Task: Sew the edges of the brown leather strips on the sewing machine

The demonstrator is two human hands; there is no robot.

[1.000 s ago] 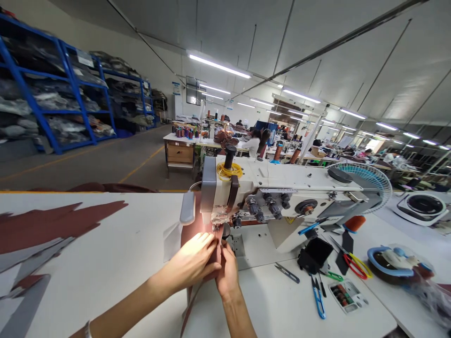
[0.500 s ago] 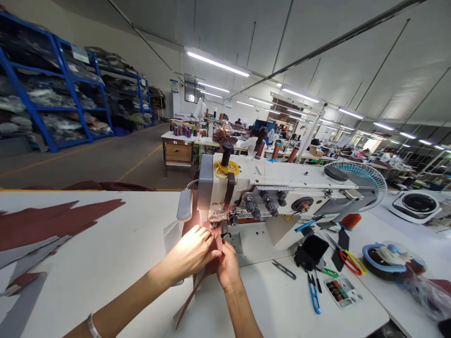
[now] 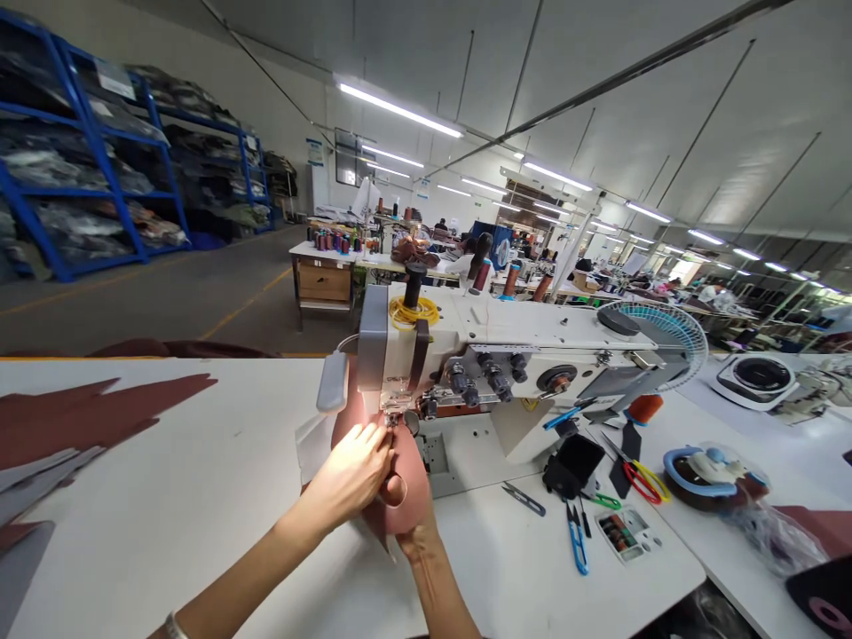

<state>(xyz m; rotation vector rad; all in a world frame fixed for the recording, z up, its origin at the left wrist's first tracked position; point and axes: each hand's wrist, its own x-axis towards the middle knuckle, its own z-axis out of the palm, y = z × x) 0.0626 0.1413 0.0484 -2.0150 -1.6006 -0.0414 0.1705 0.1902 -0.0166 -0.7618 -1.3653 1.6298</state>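
Left hand (image 3: 350,470), fingers pressed together, pinches a reddish-brown leather panel (image 3: 406,484) below the steel presser foot (image 3: 398,410) of a white industrial sewing machine (image 3: 519,330) at 12 o'clock; right hand (image 3: 414,539) fingers hidden behind leather.

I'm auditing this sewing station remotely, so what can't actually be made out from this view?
All from the head view:
Needle area under the presser foot: washed out by lamp glare.
Right hand: its fingers are hidden behind the brown piece of leather.
Small card of thread samples: any writing is too small to read.
Black object in the bottom right corner: cut off by the frame edge.
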